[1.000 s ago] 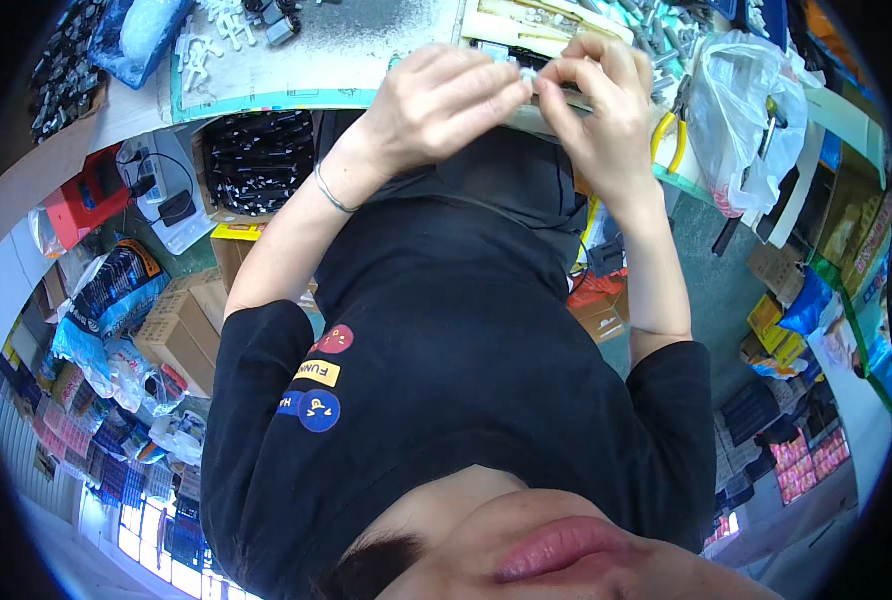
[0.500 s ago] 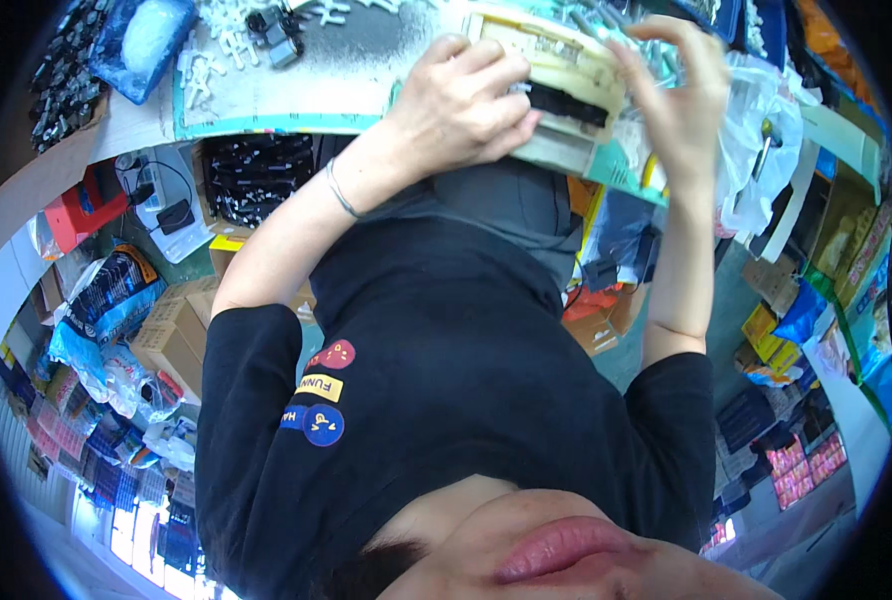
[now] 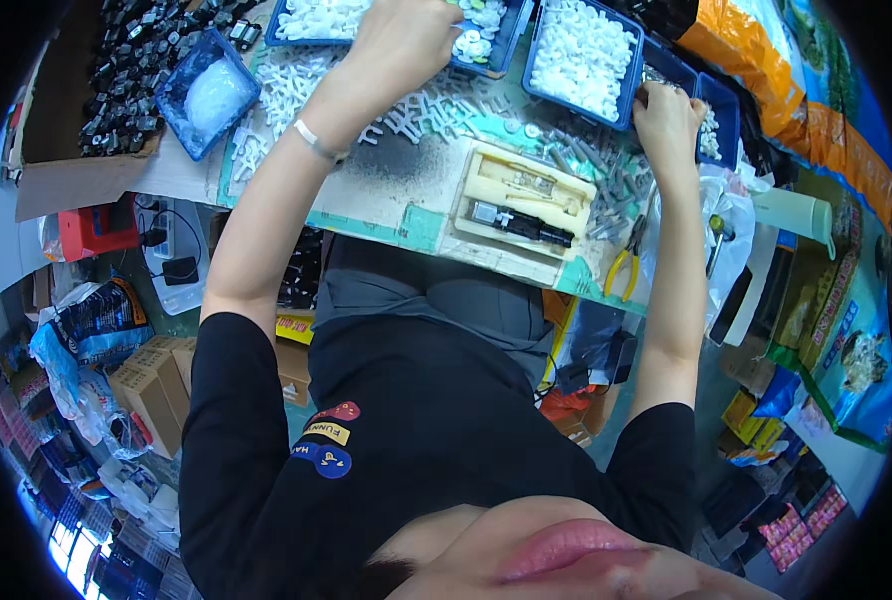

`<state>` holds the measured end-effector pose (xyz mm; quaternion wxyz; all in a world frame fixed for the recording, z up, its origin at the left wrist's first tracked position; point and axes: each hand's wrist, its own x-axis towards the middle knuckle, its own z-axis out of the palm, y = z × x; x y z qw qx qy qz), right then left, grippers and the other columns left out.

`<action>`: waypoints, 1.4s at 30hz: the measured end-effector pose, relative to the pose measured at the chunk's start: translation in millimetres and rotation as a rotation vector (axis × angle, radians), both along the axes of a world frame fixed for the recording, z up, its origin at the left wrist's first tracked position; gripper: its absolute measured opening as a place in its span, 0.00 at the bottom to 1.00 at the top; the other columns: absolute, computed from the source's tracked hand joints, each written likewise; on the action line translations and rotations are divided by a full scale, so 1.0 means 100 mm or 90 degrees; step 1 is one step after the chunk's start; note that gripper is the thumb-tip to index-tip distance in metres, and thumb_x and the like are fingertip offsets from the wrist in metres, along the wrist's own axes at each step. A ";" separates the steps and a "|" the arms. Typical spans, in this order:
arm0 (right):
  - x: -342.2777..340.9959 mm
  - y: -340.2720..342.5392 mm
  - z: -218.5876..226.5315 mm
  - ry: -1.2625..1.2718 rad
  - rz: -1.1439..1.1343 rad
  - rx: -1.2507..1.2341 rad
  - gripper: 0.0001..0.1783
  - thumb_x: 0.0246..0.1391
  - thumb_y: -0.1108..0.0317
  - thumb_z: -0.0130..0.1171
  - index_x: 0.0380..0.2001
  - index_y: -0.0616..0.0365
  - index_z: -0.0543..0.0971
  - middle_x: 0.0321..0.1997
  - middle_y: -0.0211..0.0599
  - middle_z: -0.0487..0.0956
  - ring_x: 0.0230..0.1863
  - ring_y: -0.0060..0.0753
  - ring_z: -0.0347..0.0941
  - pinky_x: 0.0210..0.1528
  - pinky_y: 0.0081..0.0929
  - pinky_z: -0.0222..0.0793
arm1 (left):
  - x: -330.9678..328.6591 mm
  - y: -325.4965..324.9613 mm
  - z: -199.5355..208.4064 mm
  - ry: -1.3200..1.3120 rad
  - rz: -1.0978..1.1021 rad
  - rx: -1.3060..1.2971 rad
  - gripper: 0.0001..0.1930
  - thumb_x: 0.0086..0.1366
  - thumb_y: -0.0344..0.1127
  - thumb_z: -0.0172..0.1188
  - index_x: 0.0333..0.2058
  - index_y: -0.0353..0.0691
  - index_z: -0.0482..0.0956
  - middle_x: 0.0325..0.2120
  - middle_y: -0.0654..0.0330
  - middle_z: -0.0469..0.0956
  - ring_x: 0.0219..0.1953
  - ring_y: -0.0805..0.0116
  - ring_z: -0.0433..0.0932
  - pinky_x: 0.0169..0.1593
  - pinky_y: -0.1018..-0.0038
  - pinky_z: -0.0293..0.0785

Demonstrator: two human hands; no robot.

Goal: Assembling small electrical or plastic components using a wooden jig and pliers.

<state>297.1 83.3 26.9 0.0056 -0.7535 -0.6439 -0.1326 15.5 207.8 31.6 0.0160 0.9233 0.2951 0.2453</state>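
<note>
Left hand [image 3: 406, 35]: has left the cream jig and now reaches into a blue tray of white parts [image 3: 486, 25]; fingers curled down, grip cannot be told.
Right hand [image 3: 666, 110]: moved off to the gap between two blue trays [image 3: 586, 50], fingers tucked; what they pinch is hidden.
Cream jig [image 3: 521, 205]: earlier held between both hands, now lying free on the surface [image 3: 386, 190], black motor part [image 3: 526, 222] seated in it.
Yellow pliers [image 3: 624, 268]: at the surface edge, just right of the jig.

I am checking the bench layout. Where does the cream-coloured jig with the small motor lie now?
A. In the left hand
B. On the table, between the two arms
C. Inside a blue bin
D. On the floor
B: the cream jig lies flat on the table, touched by neither the left hand nor the right hand, which both reach toward the blue bins farther back.
</note>
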 end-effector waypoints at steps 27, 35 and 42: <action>-0.82 -0.38 0.19 0.839 0.031 0.277 0.01 0.53 0.79 0.53 0.30 0.65 0.72 0.30 0.34 0.77 0.35 0.25 0.78 0.33 0.14 0.71 | 0.32 0.08 0.04 -0.082 0.072 -0.383 0.13 0.53 0.39 0.56 0.22 0.32 0.79 0.19 0.46 0.78 0.19 0.57 0.78 0.28 0.66 0.75; -1.36 -0.49 0.25 0.732 0.193 0.432 0.11 0.46 0.80 0.60 0.25 0.61 0.67 0.28 0.35 0.77 0.26 0.20 0.73 0.29 0.17 0.69 | 0.13 -0.92 0.05 -0.673 -0.074 -1.124 0.11 0.60 0.29 0.56 0.39 0.29 0.76 0.36 0.51 0.78 0.40 0.64 0.79 0.45 0.77 0.76; -1.40 -0.71 0.23 0.687 0.238 0.458 0.12 0.43 0.82 0.61 0.21 0.60 0.67 0.27 0.35 0.76 0.23 0.27 0.72 0.28 0.21 0.68 | 0.11 -1.28 0.18 -0.702 -0.051 -1.127 0.11 0.60 0.29 0.57 0.40 0.30 0.77 0.35 0.51 0.79 0.39 0.65 0.79 0.45 0.76 0.77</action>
